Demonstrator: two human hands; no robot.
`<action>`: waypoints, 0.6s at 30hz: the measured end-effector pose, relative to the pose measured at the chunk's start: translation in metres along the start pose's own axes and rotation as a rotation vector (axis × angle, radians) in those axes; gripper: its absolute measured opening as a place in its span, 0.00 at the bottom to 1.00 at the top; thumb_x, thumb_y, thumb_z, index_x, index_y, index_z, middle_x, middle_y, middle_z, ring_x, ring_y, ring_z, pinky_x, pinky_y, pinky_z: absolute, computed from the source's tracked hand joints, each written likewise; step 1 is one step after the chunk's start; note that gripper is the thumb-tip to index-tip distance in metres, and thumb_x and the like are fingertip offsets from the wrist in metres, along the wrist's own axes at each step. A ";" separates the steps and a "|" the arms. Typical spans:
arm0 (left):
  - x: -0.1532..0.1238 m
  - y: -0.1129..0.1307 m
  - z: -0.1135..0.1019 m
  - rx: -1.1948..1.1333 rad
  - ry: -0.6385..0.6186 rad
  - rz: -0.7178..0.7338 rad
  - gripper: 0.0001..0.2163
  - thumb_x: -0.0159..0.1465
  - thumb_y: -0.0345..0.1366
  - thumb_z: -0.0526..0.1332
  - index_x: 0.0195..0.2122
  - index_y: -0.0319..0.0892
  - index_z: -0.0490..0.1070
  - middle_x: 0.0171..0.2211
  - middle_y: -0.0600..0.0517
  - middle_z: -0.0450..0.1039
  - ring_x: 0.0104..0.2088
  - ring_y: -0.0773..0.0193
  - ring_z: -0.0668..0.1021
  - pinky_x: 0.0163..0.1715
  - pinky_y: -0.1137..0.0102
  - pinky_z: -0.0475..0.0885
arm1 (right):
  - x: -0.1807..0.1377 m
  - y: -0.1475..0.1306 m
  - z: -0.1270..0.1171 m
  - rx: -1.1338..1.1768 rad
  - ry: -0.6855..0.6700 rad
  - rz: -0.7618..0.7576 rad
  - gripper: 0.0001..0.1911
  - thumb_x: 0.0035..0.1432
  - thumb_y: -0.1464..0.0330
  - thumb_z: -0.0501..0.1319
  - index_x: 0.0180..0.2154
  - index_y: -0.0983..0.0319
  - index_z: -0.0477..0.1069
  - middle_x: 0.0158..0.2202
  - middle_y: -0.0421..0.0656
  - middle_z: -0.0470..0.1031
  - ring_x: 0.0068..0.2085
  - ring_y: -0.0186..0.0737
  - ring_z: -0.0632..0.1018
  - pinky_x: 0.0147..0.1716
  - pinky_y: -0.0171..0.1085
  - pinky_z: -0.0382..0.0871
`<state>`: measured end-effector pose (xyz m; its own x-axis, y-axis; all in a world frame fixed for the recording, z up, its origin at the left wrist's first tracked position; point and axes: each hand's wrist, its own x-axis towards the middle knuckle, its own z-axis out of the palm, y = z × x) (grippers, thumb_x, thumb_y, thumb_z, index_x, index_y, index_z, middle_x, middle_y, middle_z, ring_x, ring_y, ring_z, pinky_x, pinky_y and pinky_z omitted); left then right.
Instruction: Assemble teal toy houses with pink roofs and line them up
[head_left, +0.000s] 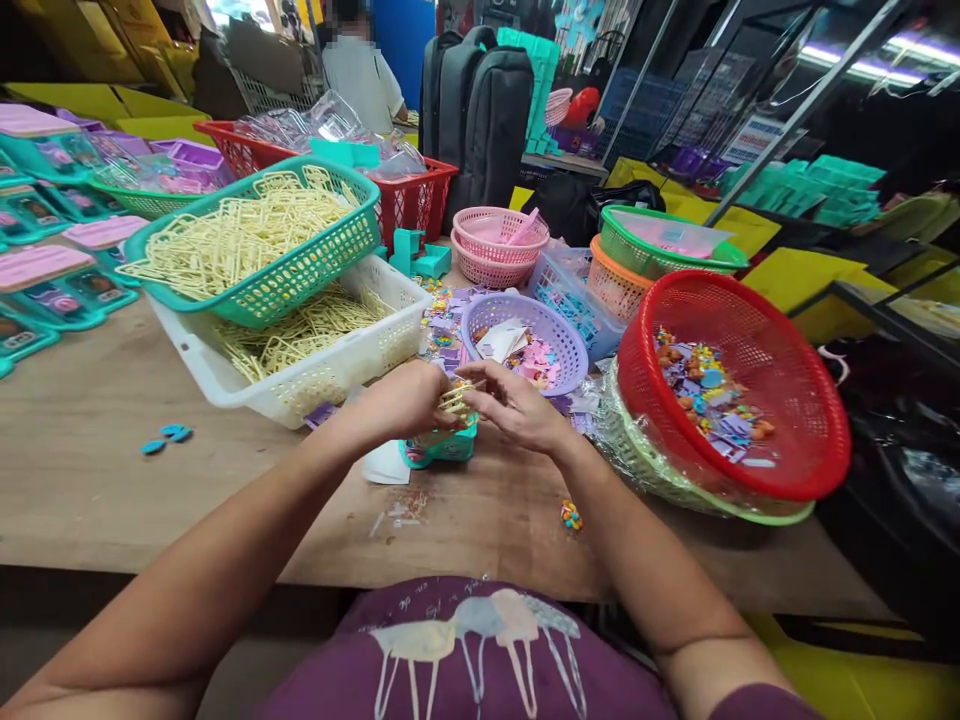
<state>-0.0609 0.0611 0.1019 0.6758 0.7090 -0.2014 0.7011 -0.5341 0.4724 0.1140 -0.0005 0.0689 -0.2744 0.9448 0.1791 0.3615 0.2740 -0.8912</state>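
My left hand [409,400] and my right hand [517,405] meet over the wooden table [112,500], both pinching a small cream-yellow plastic piece [459,396] between their fingertips. Just below them a teal toy case [442,446] sits on the table, partly hidden by my left hand. A white basket [300,385] and a teal basket [262,290], both filled with cream-yellow plastic pieces, stand to the left of my hands.
A red basket [750,330] of small coloured parts leans at the right, beside a purple basket [525,315], pink, orange and green baskets. Teal toy sets [45,290] line the left edge. Blue bits [166,437] lie loose. Another person [360,70] sits behind.
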 end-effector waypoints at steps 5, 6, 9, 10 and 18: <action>-0.006 0.003 0.001 -0.051 0.041 0.110 0.12 0.56 0.46 0.64 0.30 0.42 0.75 0.22 0.52 0.73 0.24 0.63 0.71 0.25 0.71 0.59 | -0.015 0.022 -0.003 0.021 0.083 0.021 0.18 0.62 0.61 0.61 0.51 0.60 0.67 0.42 0.44 0.75 0.39 0.38 0.76 0.39 0.37 0.70; -0.010 0.001 0.003 -0.069 0.056 0.158 0.12 0.58 0.45 0.64 0.34 0.41 0.75 0.26 0.52 0.75 0.26 0.63 0.73 0.26 0.71 0.61 | -0.019 0.024 -0.005 0.017 0.104 0.017 0.18 0.62 0.60 0.61 0.51 0.60 0.67 0.42 0.44 0.75 0.39 0.38 0.76 0.39 0.37 0.70; -0.024 0.000 0.016 -0.048 0.134 0.282 0.09 0.63 0.38 0.60 0.40 0.41 0.73 0.33 0.50 0.76 0.31 0.62 0.75 0.31 0.71 0.65 | -0.037 0.021 -0.013 -0.081 0.129 -0.016 0.17 0.63 0.62 0.61 0.51 0.61 0.67 0.42 0.44 0.75 0.39 0.39 0.76 0.40 0.38 0.71; -0.029 0.002 0.023 -0.019 0.158 0.317 0.08 0.65 0.36 0.58 0.41 0.40 0.73 0.33 0.49 0.76 0.32 0.62 0.75 0.32 0.71 0.65 | -0.045 0.018 -0.016 -0.130 0.104 -0.036 0.17 0.63 0.63 0.60 0.52 0.62 0.67 0.42 0.45 0.75 0.41 0.39 0.76 0.42 0.38 0.71; -0.035 0.026 0.078 0.069 0.082 0.470 0.07 0.67 0.31 0.53 0.43 0.40 0.69 0.36 0.48 0.74 0.34 0.60 0.76 0.31 0.69 0.66 | -0.085 0.010 -0.036 -0.370 -0.161 -0.107 0.16 0.68 0.72 0.52 0.55 0.64 0.66 0.50 0.50 0.74 0.51 0.41 0.75 0.51 0.42 0.70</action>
<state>-0.0487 -0.0137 0.0540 0.9048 0.4161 0.0905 0.3392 -0.8327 0.4376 0.1734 -0.0711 0.0598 -0.4528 0.8754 0.1694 0.6108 0.4429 -0.6563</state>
